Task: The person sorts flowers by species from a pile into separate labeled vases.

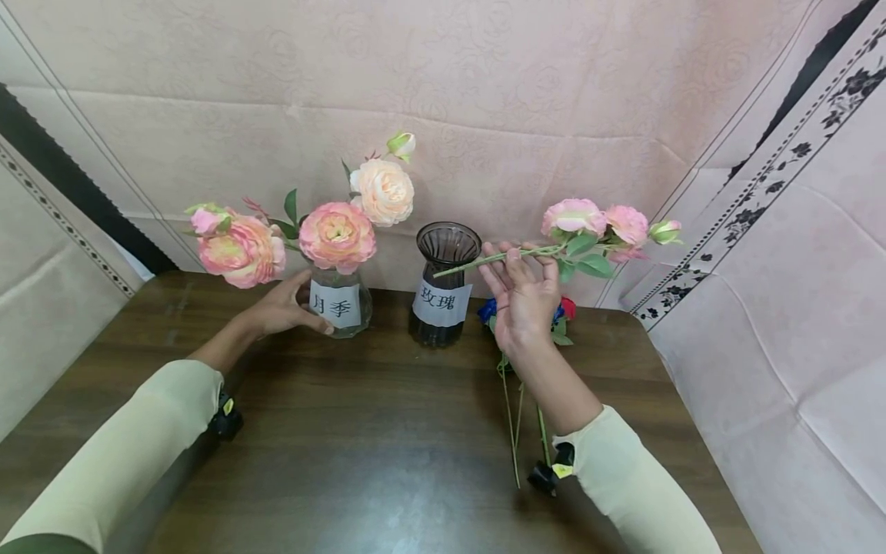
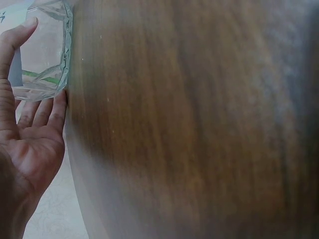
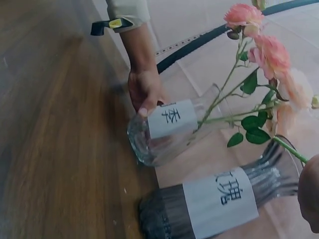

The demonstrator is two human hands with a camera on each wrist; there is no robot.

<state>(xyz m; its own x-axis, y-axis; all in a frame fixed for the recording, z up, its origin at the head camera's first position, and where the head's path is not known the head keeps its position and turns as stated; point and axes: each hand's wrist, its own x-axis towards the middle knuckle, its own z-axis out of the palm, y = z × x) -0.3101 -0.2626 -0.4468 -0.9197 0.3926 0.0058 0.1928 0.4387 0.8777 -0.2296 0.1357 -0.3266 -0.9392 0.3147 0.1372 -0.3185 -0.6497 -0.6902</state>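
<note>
My left hand (image 1: pixel 287 308) holds the lower part of a clear glass vase (image 1: pixel 363 312), thumb in front and fingers behind. The vase bears a white label (image 1: pixel 335 304) with Chinese characters, and large pink and cream flowers (image 1: pixel 338 235) stand in it. In the left wrist view the fingers (image 2: pixel 44 112) reach behind its base. My right hand (image 1: pixel 526 304) pinches the green stem of a pink flower spray (image 1: pixel 574 218), its blooms pointing right. The cut end hangs beside the neck of a dark glass vase (image 1: pixel 439 331), also labelled; the stem (image 3: pixel 290 149) shows in the right wrist view.
Behind my right hand, blue and red flowers (image 1: pixel 567 308) lie on the brown wooden table (image 1: pixel 360 446), their stems (image 1: pixel 512 431) pointing toward me. Pale patterned cloth (image 1: pixel 484 92) hangs along the table's back edge and sides.
</note>
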